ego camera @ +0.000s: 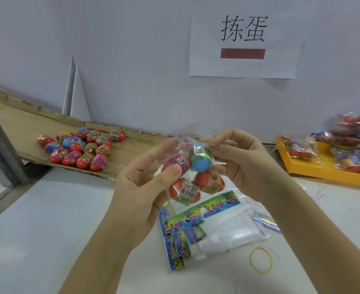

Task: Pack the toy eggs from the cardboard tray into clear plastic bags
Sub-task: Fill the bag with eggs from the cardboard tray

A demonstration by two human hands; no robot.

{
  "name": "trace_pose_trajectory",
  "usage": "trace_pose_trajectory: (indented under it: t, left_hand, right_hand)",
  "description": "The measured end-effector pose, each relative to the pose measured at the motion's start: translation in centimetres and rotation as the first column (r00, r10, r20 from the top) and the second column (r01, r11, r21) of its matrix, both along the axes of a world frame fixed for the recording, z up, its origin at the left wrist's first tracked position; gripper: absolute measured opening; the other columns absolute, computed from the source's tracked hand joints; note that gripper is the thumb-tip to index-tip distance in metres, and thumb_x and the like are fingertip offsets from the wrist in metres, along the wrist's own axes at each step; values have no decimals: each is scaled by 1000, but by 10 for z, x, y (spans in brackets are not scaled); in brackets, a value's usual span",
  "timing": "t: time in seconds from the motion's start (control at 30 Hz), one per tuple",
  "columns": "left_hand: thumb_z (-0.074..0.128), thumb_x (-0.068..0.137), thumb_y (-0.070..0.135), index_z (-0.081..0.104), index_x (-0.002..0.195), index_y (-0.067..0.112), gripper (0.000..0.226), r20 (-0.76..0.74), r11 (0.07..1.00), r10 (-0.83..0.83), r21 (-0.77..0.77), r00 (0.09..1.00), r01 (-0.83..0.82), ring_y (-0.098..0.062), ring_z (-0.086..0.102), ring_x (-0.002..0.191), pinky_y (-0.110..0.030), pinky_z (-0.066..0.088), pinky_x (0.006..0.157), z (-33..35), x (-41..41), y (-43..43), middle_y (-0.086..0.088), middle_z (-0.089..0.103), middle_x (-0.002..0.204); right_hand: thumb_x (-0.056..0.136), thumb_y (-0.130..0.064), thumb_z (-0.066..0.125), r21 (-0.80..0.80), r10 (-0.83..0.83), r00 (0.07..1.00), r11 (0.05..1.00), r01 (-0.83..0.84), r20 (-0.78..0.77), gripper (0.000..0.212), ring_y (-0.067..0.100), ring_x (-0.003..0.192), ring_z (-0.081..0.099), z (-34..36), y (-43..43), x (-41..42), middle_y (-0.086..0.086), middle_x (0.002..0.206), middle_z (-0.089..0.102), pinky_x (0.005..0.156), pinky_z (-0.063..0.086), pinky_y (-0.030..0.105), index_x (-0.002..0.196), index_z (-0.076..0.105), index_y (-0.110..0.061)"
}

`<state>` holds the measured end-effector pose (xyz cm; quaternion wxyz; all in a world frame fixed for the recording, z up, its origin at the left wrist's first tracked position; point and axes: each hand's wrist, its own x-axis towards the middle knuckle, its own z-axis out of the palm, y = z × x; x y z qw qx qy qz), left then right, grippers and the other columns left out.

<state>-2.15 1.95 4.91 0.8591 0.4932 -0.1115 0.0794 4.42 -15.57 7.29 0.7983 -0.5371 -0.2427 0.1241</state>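
Both hands hold up a clear plastic bag [193, 164] with several toy eggs inside, red, blue and green with printed wraps. My left hand [145, 181] grips the bag's left side, its thumb pressing on a pink-wrapped egg. At the bag's top right, my right hand [238, 160] pinches the plastic with curled fingers. To the left, several loose toy eggs [81, 148] lie on the flat cardboard tray [26, 126].
A stack of empty clear bags with colourful printed headers [208, 228] lies on the white table below the hands, beside a yellow rubber band [260, 259]. A yellow tray [315, 166] at the right holds filled bags of eggs [353, 143]. A paper sign [245, 43] hangs on the wall.
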Motion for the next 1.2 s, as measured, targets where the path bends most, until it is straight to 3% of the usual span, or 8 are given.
trace_pose_trajectory:
  t: [0.17,0.43,0.57,0.73,0.93,1.0,1.07,1.2]
  left_hand:
    - [60,72,5,76,64,23,25,52,996,86,-10,995,-86,-7,71,68,-16,54,50,1,0,-1,3,76,84]
    - [62,70,-2,70,63,21,25,119,997,-81,9,990,81,-22,66,111,-24,58,70,-3,-1,3,-10,71,116]
    - [42,88,-6,71,57,30,56,39,985,52,163,998,-57,-34,57,104,-39,48,80,-3,-3,5,-35,57,112]
    - [25,89,-11,67,50,27,69,-12,991,76,109,997,-74,-33,50,90,-31,48,65,1,-7,1,-20,54,97]
    - [51,70,8,60,48,18,26,53,993,-111,-22,992,112,-20,65,86,-22,52,58,2,-4,3,-9,72,103]
    - [45,88,25,56,46,18,44,37,996,-67,-51,997,69,-21,65,84,-20,52,55,0,-3,4,-6,74,106]
    - [62,80,41,54,44,22,41,29,1000,10,-21,1000,-9,-20,65,81,-23,51,54,-3,-1,4,-3,75,105]
    - [86,57,10,55,48,21,34,88,999,30,18,996,-32,-10,71,91,-22,58,60,-8,2,4,-2,75,106]
  right_hand:
    - [70,-6,69,0,52,999,999,-52,5,13,13,65,69,2,-2,1,2,74,72,55,55,22,65,72,-17]
    - [77,3,55,-9,95,995,995,-94,21,25,20,76,71,6,-4,-1,8,88,73,59,57,26,64,68,-13]
    - [74,6,53,-28,73,996,997,-72,41,26,19,75,71,11,-3,-6,8,84,72,59,57,27,61,67,-12]
    - [72,7,55,-74,55,990,996,-46,130,27,15,71,69,19,-4,-10,6,82,72,59,55,21,60,69,-13]
    - [75,16,54,-127,2,981,992,23,192,31,14,70,67,21,-3,-14,6,80,70,59,55,20,58,66,-8]
    - [80,23,50,-153,-14,977,987,48,215,35,13,70,67,20,-1,-16,6,80,70,60,55,21,61,63,-3]
    - [82,25,48,-170,-22,973,984,62,229,36,14,71,68,20,1,-18,5,80,70,61,55,22,61,62,-2]
    - [81,23,51,-186,-20,966,980,70,259,39,17,76,69,21,2,-19,5,82,70,64,56,25,60,66,-7]
